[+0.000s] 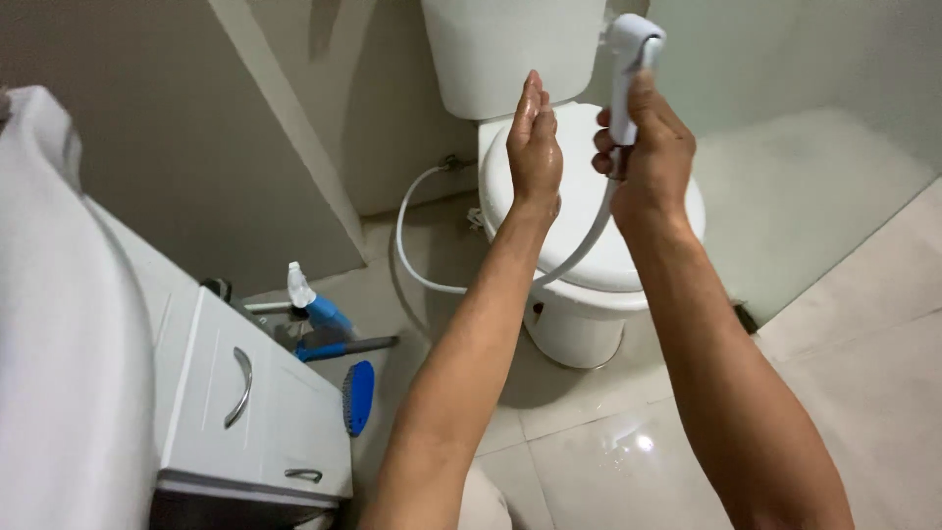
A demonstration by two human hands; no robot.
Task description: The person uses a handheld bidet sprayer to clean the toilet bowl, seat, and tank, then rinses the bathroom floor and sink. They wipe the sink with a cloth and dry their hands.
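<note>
Starting at the left edge, I note a white curved basin edge (59, 294) and below it a white cabinet with curved metal handles (250, 412); neither is touched by a hand. Just beside the cabinet, on the pale tiled floor (863, 393), stand a white-and-blue trigger spray bottle (312, 302) and a blue-headed scrubbing brush with a dark handle (359, 393), both near where feet could land, so I judge a trip or knock-over possible. The floor shows a wet sheen, and more water would make it slippery. Moving inward, my left hand (535, 147) is held upright above the closed white toilet lid (589, 236), fingers straight and pressed together, palm turned toward the sprayer, holding nothing; its skin glistens as if wet. Next, my right hand (648, 147) is wrapped in a closed grip around the white plastic handheld bidet sprayer (631, 69), held upright over the lid, in front of the white cistern (510, 49), head at the top, thumb on the back of the handle. I cannot tell whether the trigger is pressed. Its white flexible hose (417, 270) loops down across the lid and left toward the wall. I judge that a sudden squeeze could splash water off the palm onto wall and floor, and a tug on the hose could twist the wet sprayer out of the grip.
</note>
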